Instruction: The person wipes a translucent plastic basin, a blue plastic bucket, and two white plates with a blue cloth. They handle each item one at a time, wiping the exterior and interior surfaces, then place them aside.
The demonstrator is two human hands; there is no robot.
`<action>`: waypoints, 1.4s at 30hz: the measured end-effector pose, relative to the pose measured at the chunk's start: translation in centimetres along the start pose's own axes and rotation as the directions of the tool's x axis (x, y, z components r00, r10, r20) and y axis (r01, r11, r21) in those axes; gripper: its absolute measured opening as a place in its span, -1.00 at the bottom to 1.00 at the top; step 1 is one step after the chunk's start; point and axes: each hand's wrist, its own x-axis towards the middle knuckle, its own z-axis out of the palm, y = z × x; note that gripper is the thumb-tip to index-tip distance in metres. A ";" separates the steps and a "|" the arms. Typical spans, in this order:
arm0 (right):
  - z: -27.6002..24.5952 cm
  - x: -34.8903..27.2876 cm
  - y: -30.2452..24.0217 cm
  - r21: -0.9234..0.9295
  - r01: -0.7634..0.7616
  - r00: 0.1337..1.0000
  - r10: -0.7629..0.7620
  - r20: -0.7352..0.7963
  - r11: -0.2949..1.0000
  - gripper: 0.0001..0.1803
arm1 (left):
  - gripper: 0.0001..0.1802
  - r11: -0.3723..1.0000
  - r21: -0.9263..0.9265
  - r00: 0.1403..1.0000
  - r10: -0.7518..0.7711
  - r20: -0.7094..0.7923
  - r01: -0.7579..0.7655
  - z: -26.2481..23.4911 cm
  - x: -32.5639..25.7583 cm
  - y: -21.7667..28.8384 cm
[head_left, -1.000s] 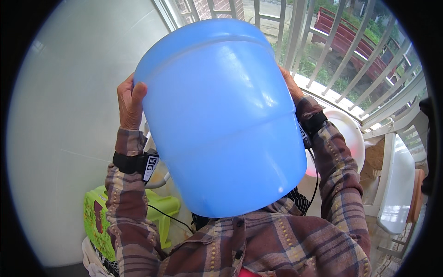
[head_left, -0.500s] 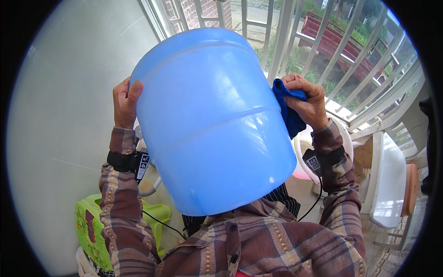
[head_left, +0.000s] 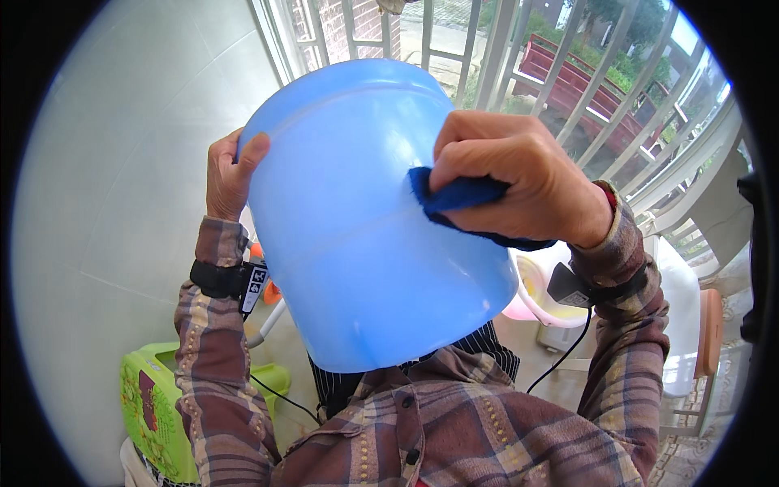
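Observation:
A big blue plastic bucket [head_left: 365, 268], its smooth outer wall toward me, is held up in front of my body at a tilt. My left hand [head_left: 234, 172] grips its upper left edge, thumb on the outside; the other fingers are mostly hidden behind. Bunched in my right hand [head_left: 519, 174] is a dark blue cloth [head_left: 466, 195], pinched against the bucket's right side, over its middle ridge. Part of the cloth hangs below my fingers.
Low on the left stands a bright green plastic stool [head_left: 158, 406]. A pale basin [head_left: 560, 304] sits behind my right forearm, near a white-topped piece of furniture [head_left: 677, 325]. Window bars [head_left: 479, 49] rise ahead, with a red trailer [head_left: 584, 89] outside; a pale wall [head_left: 122, 162] is at left.
My right hand with the cloth has moved left, from the bucket's right edge onto its front wall, and nearer to me. The bucket has shifted slightly; my left hand keeps its grip.

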 end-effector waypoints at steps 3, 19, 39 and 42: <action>0.7 2.1 -1.5 -0.011 0.059 0.996 -0.058 0.068 0.998 -0.78 | -0.24 1.000 -0.013 1.000 -0.006 0.016 0.007 0.2 0.3 0.0; 0.8 -1.6 3.5 0.198 -0.074 0.996 0.084 -0.043 0.977 -0.69 | -0.22 0.994 0.109 0.998 -0.038 0.058 0.031 1.1 0.6 2.7; 3.0 -1.9 2.3 0.163 0.038 0.992 -0.057 0.115 0.986 -0.74 | -0.18 0.912 0.408 0.986 -0.033 0.166 -0.038 5.3 0.8 3.4; 4.4 0.6 -0.2 0.030 0.135 0.971 -0.138 0.196 0.990 -0.69 | -0.17 0.916 0.398 0.986 -0.014 0.169 -0.055 5.2 0.8 3.1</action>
